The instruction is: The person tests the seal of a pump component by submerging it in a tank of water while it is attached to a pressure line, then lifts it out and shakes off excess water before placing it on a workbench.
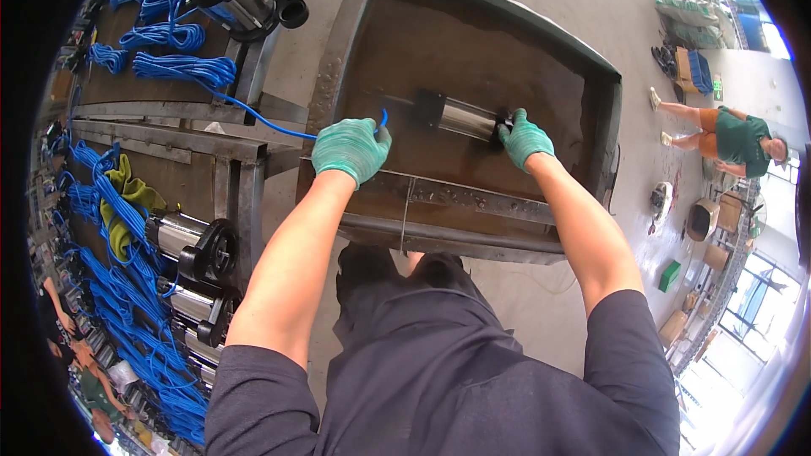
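Note:
A metal tank (336,59) of murky brown water stands in front of me. In it lies a submersible pump (467,118) with a shiny steel barrel and black ends, on its side and partly under the water. My right hand (527,140), in a green glove, is closed on the pump's right black end. At the tank's left rim, my green-gloved left hand (350,150) is closed around a blue cable (272,123). A short piece of the cable sticks up past the fingers. The cable runs left to a blue coil (187,69).
Left of the tank stand metal benches (169,110) with blue cable coils, upright pumps (245,0), lying pumps (182,236) and a yellow-green cloth (125,203). A crossbar (473,197) spans the tank's near side. A person (743,142) walks at the right; others are at the lower left.

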Motion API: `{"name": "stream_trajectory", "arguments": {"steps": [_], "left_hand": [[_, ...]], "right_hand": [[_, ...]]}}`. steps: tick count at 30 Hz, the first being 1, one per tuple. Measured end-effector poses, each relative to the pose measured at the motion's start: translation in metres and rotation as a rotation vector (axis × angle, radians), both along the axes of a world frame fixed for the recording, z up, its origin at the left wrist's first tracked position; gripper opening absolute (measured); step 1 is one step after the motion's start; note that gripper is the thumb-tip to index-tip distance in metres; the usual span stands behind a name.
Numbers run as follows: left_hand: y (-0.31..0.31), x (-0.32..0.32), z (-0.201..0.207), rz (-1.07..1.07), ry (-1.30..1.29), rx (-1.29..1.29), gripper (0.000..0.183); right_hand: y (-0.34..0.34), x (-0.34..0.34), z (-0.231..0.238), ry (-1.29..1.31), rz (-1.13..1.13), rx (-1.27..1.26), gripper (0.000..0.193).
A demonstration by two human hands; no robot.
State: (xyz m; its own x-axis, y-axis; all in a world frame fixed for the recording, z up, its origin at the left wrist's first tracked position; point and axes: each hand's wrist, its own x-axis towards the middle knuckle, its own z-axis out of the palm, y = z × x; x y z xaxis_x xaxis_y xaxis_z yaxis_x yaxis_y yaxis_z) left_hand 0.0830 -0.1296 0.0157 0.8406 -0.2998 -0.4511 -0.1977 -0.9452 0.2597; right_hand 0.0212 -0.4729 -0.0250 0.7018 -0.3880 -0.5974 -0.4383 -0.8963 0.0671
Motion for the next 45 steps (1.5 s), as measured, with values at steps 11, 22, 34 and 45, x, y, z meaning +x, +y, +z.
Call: {"name": "stream_trajectory", "arguments": {"steps": [11,22,34,45], "left_hand": [[0.009,-0.001,0.000,0.028,-0.033,-0.106,0.031],[0.047,-0.006,-0.008,0.335,-0.452,-0.731,0.026],[0.227,-0.070,0.127,0.265,-0.210,-0.874,0.021],[0.248,-0.117,0.133,-0.067,-0.112,-0.149,0.019]], "right_hand": [[0.013,0.024,-0.039,-0.011,-0.212,-0.110,0.073],[0.017,0.006,0.114,-0.229,0.199,-0.129,0.049],[0.041,-0.103,0.236,-0.347,0.057,0.440,0.018],[0.076,-0.161,0.161,-0.342,0.146,0.338,0.020]]}}
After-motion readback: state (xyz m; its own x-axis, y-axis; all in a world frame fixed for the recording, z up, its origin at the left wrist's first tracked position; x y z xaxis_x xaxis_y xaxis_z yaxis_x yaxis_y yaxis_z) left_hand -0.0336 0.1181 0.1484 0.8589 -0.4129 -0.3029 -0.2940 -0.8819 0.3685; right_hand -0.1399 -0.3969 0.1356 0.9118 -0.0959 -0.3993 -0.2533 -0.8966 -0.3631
